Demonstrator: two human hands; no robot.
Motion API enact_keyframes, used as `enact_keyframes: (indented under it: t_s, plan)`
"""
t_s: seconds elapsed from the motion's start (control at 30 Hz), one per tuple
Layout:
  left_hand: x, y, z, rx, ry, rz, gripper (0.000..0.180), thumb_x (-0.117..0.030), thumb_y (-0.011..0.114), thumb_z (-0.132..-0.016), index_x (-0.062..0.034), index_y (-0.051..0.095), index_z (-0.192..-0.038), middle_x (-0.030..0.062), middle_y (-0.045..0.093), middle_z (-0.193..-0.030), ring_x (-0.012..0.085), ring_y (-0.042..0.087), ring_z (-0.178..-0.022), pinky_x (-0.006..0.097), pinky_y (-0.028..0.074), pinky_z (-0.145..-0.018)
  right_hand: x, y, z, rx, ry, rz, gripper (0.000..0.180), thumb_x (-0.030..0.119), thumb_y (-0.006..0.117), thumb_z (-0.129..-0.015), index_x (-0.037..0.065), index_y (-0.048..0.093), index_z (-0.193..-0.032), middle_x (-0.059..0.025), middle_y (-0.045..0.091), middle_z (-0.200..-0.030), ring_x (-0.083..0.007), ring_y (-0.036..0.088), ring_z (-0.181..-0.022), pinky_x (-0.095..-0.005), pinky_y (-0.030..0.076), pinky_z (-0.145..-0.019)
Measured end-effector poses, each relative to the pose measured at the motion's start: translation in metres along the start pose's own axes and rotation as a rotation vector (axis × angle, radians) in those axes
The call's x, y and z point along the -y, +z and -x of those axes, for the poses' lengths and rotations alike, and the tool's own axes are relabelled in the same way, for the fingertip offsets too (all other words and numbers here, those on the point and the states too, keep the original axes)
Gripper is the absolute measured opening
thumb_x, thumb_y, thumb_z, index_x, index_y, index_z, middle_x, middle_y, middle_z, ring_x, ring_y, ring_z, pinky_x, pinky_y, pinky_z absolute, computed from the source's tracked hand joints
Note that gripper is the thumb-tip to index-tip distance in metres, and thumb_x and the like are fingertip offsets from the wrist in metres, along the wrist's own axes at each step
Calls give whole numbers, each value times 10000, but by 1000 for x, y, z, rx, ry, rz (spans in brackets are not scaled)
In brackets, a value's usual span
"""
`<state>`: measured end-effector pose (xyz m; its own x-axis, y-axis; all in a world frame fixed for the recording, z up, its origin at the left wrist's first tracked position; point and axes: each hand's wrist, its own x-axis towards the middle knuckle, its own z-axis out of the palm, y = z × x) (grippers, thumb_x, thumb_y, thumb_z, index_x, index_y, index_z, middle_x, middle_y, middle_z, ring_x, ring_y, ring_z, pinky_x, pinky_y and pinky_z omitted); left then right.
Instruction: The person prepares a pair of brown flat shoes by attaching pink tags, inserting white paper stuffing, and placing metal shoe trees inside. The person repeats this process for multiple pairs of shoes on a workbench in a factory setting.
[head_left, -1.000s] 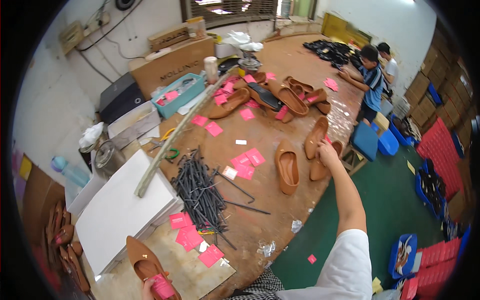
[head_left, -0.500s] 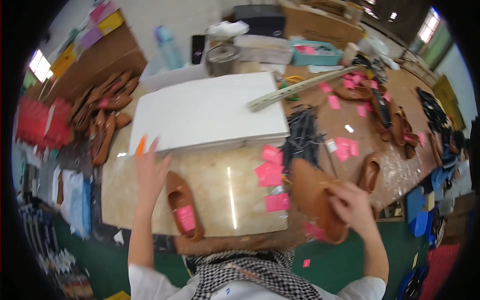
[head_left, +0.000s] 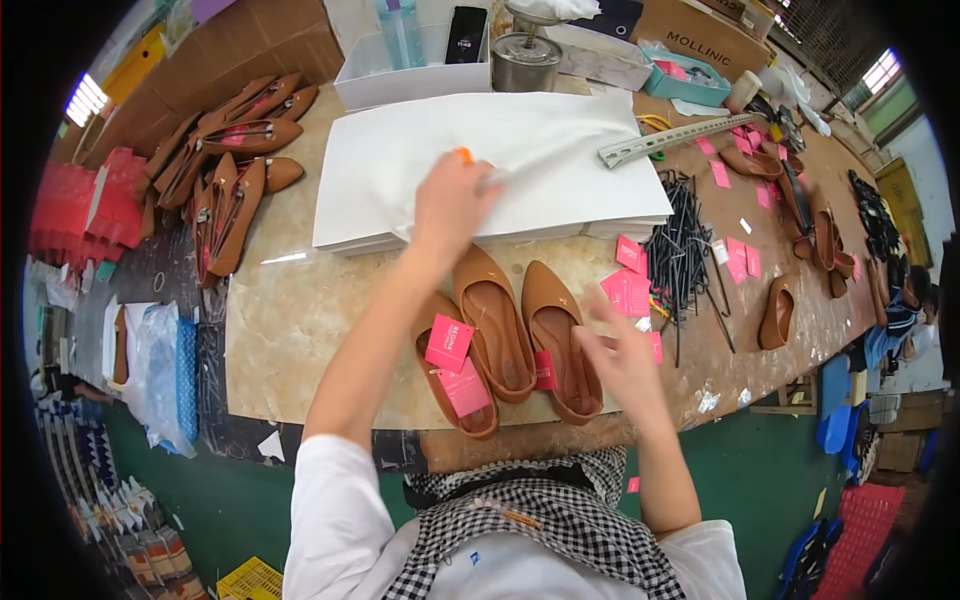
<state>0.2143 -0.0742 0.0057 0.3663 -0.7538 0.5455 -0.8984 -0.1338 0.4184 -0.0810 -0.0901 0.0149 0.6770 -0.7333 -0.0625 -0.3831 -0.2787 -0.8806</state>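
Three brown pointed flats lie side by side in front of me, toes away. Pink tags (head_left: 450,343) cover part of the left flat (head_left: 478,418); the middle flat (head_left: 495,330) sits slightly farther forward, and the right flat (head_left: 562,350) has a small tag by its inner side. Over the stack of white paper, my left hand (head_left: 450,205), with an orange cover on one finger, is closed on the top white sheet (head_left: 540,160), which buckles beside it. My right hand (head_left: 625,350) is open, fingers apart and slightly blurred, just right of the right flat.
Black straps or sticks (head_left: 685,255) and pink tags (head_left: 627,290) lie right of the paper. A perforated metal bar (head_left: 680,138) rests across its right corner. More brown flats pile at the left (head_left: 235,205) and right (head_left: 825,235). A white box (head_left: 412,85) stands behind.
The brown footwear from my right hand now lies beside the first flat, and that hand has opened. My left hand has moved right, onto the paper, and closed on the top sheet.
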Motion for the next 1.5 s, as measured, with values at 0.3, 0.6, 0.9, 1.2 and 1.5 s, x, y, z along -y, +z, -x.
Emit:
enact_keyframes:
  t_s: [0.3, 0.6, 0.9, 1.2, 1.5]
  plan:
    - [-123, -57, 124, 84, 331, 743, 257, -206, 771, -710, -55, 696, -904, 111, 666, -1095, 275, 628, -1061, 413, 481, -950, -4, 5, 50, 344, 468, -991, 507, 170, 636, -953, 15, 486, -1412, -126, 572, -1356, -232, 567, -1252, -369, 471, -1047]
    - [-135, -5, 131, 139, -522, 909, 376, -128, 599, -903, -5, 548, -1255, 191, 619, -1160, 356, 590, -1085, 408, 451, -971, 13, 8, 21, 155, -183, 6, 650, 97, 756, -811, -12, 490, -1394, -223, 444, -1498, -281, 436, -1391, -426, 388, -1119]
    - [-183, 21, 207, 611, 200, 37, 585, -453, 670, -820, 54, 687, -1111, 198, 657, -1106, 345, 538, -1174, 490, 319, -1128, -42, 27, -13, 116, -368, 679, 379, -36, 660, -709, 53, 701, -1075, -94, 564, -952, -292, 589, -931, -375, 518, -801]
    - [-177, 24, 207, 577, 275, -64, 682, -543, 653, -817, 62, 683, -1131, 217, 657, -1161, 349, 528, -1189, 484, 297, -1140, -62, 11, -34, 95, -300, 193, 437, 83, 727, -774, 7, 661, -1200, -161, 554, -995, -342, 568, -973, -407, 477, -841]
    - [-111, 4, 57, 626, 317, -62, 612, -524, 595, -808, -9, 702, -1121, 168, 677, -1118, 361, 495, -1241, 606, 266, -1105, -64, -6, -32, -8, -145, 58, 440, 88, 725, -831, 19, 642, -1257, -120, 625, -1156, -231, 608, -1008, -324, 497, -854]
